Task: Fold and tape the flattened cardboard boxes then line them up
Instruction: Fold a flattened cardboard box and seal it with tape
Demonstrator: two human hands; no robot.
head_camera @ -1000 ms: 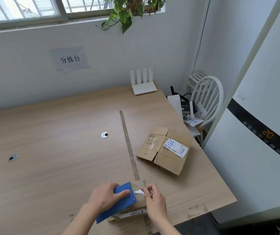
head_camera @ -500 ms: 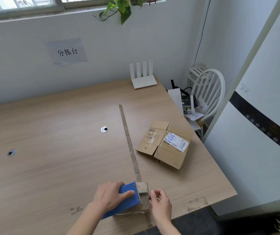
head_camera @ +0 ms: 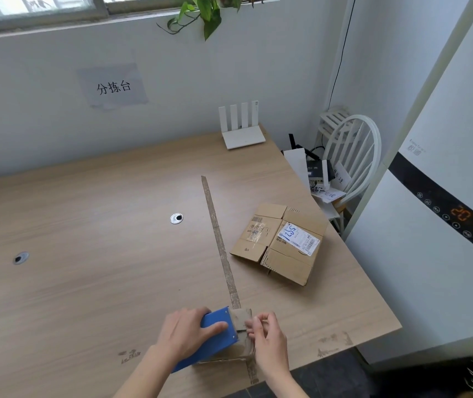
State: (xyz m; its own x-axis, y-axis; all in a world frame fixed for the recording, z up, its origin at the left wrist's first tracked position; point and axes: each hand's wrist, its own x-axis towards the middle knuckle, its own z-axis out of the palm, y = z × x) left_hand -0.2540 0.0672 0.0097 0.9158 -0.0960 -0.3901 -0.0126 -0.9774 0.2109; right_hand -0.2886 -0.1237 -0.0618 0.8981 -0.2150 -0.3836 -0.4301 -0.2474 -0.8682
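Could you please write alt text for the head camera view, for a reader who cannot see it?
At the near edge of a wooden table, a left hand grips a blue tape dispenser on a small cardboard box while the right hand pinches at its top. Flattened cardboard boxes lie farther right.

Single head view — high, angled down over table (head_camera: 86,225), hands nearest.

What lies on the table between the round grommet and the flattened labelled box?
In the head view, only a worn tape strip crosses between grommet and box.

White router (head_camera: 242,130) at table (head_camera: 86,225) far edge; chair (head_camera: 352,156) beside
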